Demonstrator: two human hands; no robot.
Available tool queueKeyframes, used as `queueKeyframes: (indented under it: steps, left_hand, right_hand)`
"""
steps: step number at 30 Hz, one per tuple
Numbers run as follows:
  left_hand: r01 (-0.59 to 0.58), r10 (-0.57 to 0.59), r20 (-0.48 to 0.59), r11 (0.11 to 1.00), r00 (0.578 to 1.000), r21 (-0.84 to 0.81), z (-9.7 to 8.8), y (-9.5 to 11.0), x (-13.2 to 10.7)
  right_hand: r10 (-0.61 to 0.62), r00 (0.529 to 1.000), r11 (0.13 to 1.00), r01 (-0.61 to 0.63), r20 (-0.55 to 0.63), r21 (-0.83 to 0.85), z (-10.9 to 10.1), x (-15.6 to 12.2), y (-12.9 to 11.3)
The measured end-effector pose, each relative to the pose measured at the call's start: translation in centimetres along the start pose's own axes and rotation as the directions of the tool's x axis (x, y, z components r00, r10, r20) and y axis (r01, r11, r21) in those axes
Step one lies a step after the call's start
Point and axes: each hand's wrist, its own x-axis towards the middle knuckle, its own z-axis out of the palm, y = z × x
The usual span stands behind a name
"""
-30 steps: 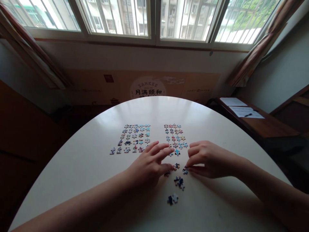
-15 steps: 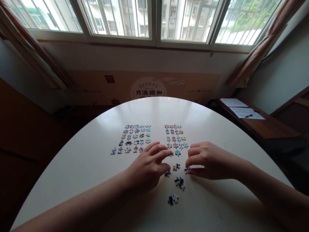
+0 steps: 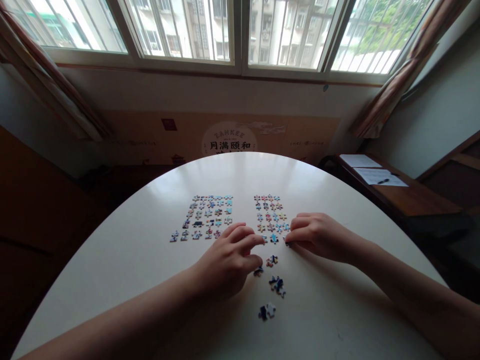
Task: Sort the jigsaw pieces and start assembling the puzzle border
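Observation:
My right hand point(image 3: 313, 232) has thumb and fingers closed on a small jigsaw puzzle piece point(image 3: 287, 242), at the table surface just right of a blue piece point(image 3: 274, 239). My left hand point(image 3: 232, 260) hovers with thumb and fingers apart, nothing visible between them. Under its thumb lies a dark puzzle piece point(image 3: 258, 271), partly hidden. Rows of pieces form a left block point(image 3: 210, 213) and a right block point(image 3: 270, 216); my left fingers cover part of the lowest rows. Loose pieces lie nearer me: a red and yellow group point(image 3: 272, 261), a dark cluster point(image 3: 277, 285) and a dark and pale pair point(image 3: 267, 312).
The round white table point(image 3: 123, 280) has its curved far edge before a wall with a printed cardboard panel point(image 3: 307, 130). To the right, a brown desk point(image 3: 420, 195) holds papers point(image 3: 360, 160) and a pen point(image 3: 383, 181). Barred windows point(image 3: 183, 30) and curtains are behind.
My right hand has moved away from me with a puzzle piece, from beside the loose pieces to the row with the blue piece. My left hand stays nearly still; the view shifts slightly.

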Motion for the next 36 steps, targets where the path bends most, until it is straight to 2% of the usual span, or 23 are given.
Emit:
queueKeyframes:
  steps: [14, 19, 24, 28, 32, 36]
  left_hand:
    - [-0.008, 0.008, 0.011, 1.0, 1.0, -0.004, 0.0, -0.1, 0.0]
    - [0.005, -0.005, -0.001, 1.0, 1.0, 0.021, -0.3, 0.1, 0.4]
    - [0.064, -0.064, -0.022, 0.998, 0.998, 0.018, -0.6, 0.2, 0.6]
    - [0.075, -0.075, 0.013, 0.997, 0.997, 0.008, -0.7, 0.1, 0.5]
    - [0.019, -0.017, 0.066, 0.999, 0.998, -0.029, -0.5, 0.1, 0.3]
    - [-0.006, 0.01, 0.109, 0.999, 0.994, -0.038, -0.1, 0.0, 0.1]
  right_hand:
    - [-0.004, 0.997, 1.0, 0.002, -0.08, -0.021, 0.6, 0.1, -0.5]
    - [-0.012, 0.99, 0.996, 0.024, -0.14, 0.083, 0.4, 0.2, -1.6]
    - [-0.054, 0.999, 0.998, 0.054, 0.0, 0.034, 0.6, 0.4, -3.2]
    - [-0.071, 0.992, 0.997, 0.067, 0.104, 0.043, -0.2, 0.3, -3.5]
    - [0.002, 0.976, 0.997, -0.018, 0.22, 0.071, -1.9, -0.3, -3.0]
    - [0.107, 0.968, 0.992, -0.121, 0.228, 0.046, -2.8, -1.0, -2.2]
